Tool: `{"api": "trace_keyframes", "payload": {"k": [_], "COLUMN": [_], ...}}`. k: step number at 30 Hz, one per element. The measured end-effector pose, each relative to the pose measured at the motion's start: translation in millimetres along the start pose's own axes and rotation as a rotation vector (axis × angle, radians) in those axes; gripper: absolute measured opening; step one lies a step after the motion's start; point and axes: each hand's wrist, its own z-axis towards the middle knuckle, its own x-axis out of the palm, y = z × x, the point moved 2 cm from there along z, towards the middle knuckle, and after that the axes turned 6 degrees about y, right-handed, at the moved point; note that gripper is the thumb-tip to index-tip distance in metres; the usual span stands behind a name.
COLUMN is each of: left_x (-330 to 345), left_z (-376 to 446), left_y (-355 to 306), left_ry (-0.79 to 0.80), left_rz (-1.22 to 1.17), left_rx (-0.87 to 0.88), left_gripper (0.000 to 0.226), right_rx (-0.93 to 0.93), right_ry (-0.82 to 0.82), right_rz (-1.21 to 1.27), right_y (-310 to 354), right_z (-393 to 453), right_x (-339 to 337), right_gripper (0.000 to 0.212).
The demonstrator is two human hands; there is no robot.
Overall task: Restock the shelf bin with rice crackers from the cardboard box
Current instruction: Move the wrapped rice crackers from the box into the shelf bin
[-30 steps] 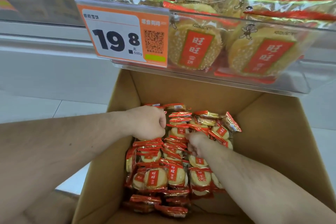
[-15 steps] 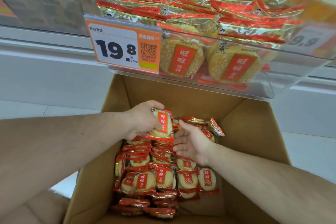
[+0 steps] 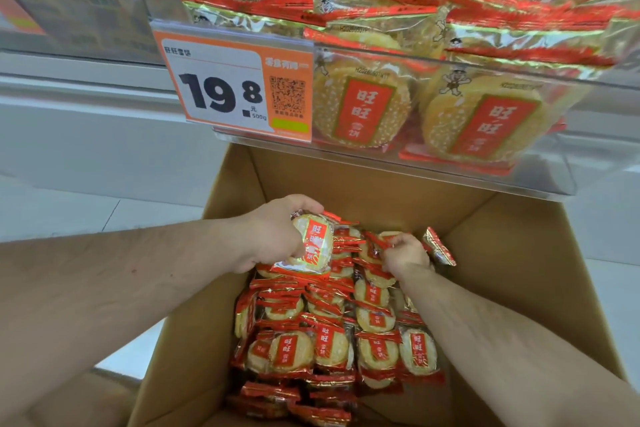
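I am seeing my left hand (image 3: 273, 236) gripping a round red-and-clear wrapped rice cracker pack (image 3: 313, 242) above the open brown cardboard box (image 3: 512, 253). My right hand (image 3: 403, 253) is pinching a red packet edge in the far pile. The clear plastic shelf bin (image 3: 433, 170) is sitting beyond, orange price tag (image 3: 235, 87) at left.

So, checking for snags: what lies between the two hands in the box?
In the head view, only loose cracker packets lie between the left hand and right hand.
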Motion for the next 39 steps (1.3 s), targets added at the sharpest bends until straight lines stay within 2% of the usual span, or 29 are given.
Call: {"api": "trace_keyframes", "payload": {"k": [3, 9, 14, 20, 26, 30, 33, 37, 39], "left_x": [-3, 1, 9, 24, 32, 37, 41, 45, 44], "left_z": [-4, -23, -49, -81, -108, -122, -126, -129, -133], "left_y": [-3, -17, -32, -52, -73, -84, -88, -95, -99], "left_ry": [-0.004, -0.022, 0.006, 0.089, 0.199, 0.228, 0.142, 0.085, 0.068], "left_rz": [0.062, 0.088, 0.083, 0.026, -0.074, -0.19, -0.187, -0.181, -0.124], "left_rx": [0.015, 0.087, 0.17, 0.287, 0.412, 0.496, 0.556, 0.61, 0.64], "left_gripper": [0.069, 0.067, 0.07, 0.076, 0.081, 0.063, 0.056, 0.067, 0.073], "right_rx": [-0.01, -0.156, -0.306, -0.502, -0.611, -0.7, -0.75, -0.808, -0.818], "right_ry": [-0.012, 0.048, 0.188, 0.124, 0.164, 0.142, 0.087, 0.01, -0.097], "right_rz": [0.15, -0.026, -0.025, -0.03, -0.007, -0.1, -0.194, -0.343, -0.573], "right_y": [-11, 1, 23, 42, 56, 64, 69, 80, 86], "right_z": [-27, -107, -196, -277, -298, -299, -304, -311, -318], "right_x": [-13, -67, -108, -140, -145, -143, -143, -149, -155], "right_gripper": [0.015, 0.022, 0.023, 0.014, 0.016, 0.022, 0.023, 0.025, 0.028]}}
